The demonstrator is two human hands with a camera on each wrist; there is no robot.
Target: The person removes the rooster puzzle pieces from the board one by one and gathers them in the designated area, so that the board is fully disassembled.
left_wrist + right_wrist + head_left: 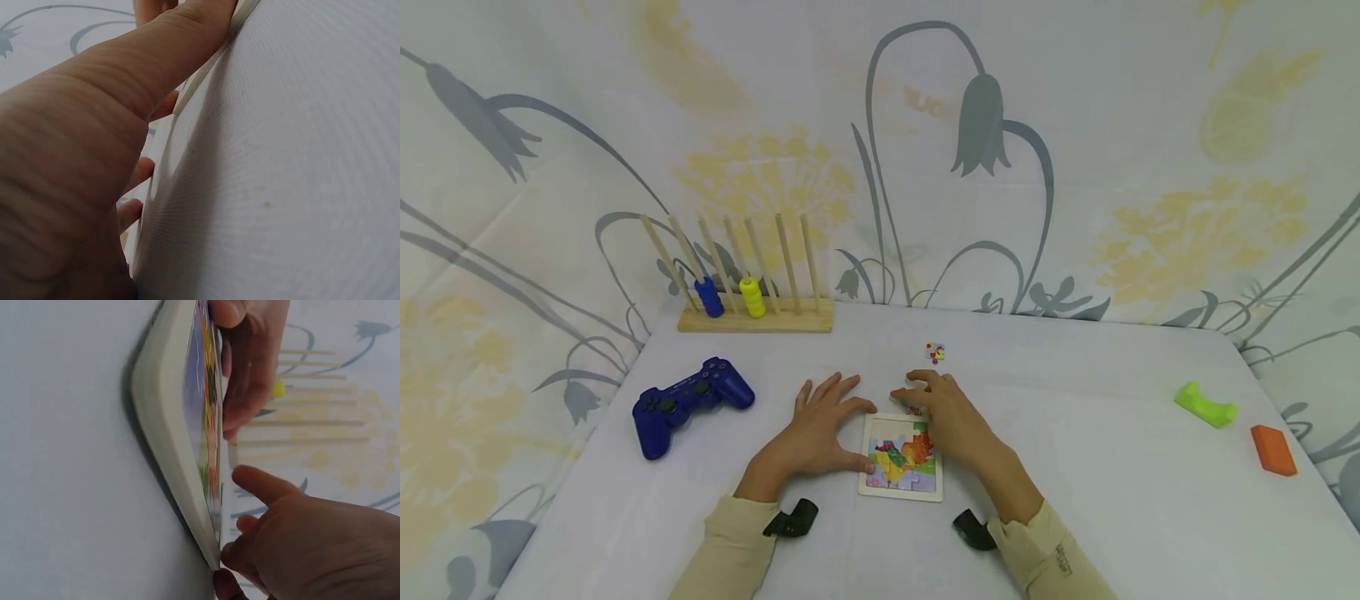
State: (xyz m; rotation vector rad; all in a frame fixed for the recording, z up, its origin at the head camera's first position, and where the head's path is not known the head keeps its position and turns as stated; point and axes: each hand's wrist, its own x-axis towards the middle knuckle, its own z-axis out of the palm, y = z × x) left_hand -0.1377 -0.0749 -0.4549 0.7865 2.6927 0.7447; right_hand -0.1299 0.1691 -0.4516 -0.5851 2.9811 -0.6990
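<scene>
The puzzle (895,460) lies flat between the hands; the left hand (822,432), fingers spread, rests its thumb and forefinger at the puzzle's left side; the right hand (957,421) bends over its far right corner, a small piece (914,409) by the fingertips, though whether they pinch it I cannot tell; a loose piece (935,352) lies beyond the puzzle; left of it, the gamepad (688,400).

Left fingers (856,406) spread, right fingers (913,396) bent
</scene>
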